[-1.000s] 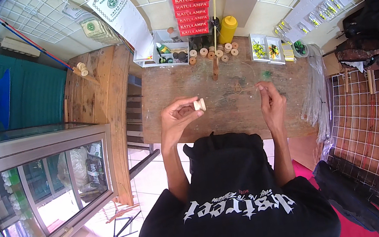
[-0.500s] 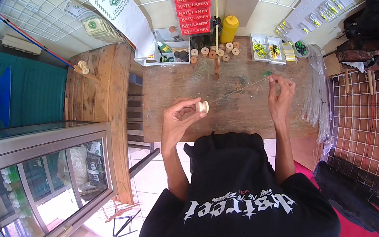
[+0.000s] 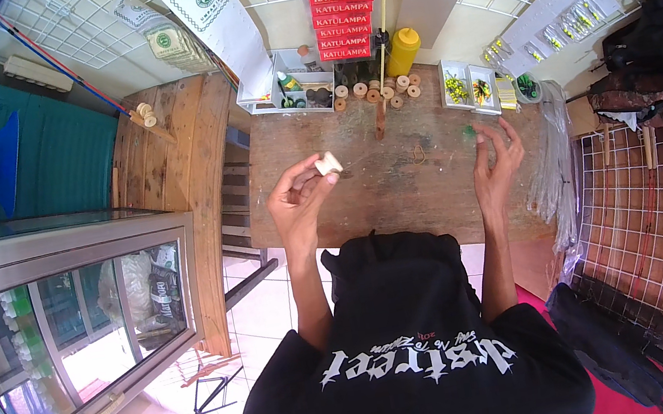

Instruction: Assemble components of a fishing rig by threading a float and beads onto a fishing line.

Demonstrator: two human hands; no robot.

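Note:
A small pale wooden spool (image 3: 329, 163) is pinched between the thumb and fingers of my left hand (image 3: 295, 198), raised over the left part of the worktable (image 3: 375, 209). It is tilted, and I see no line running from it. My right hand (image 3: 499, 156) hovers over the table's right side with its fingers apart and nothing visible in them. Beside its fingertips is a small green patch (image 3: 469, 131) on the tabletop. Between my hands lies a thin tan loop (image 3: 419, 154).
Several wooden spools (image 3: 373, 95) stand at the table's back, near a yellow bottle (image 3: 403, 50). White trays (image 3: 456, 87) of small colourful pieces sit at the back right. A white box (image 3: 305, 97) is at the back left. A glass-windowed metal cabinet (image 3: 68, 240) stands left.
My left hand has moved up and left, turning the spool. My right hand's fingers have spread from a pinch, and the thin line stretched between the hands no longer shows.

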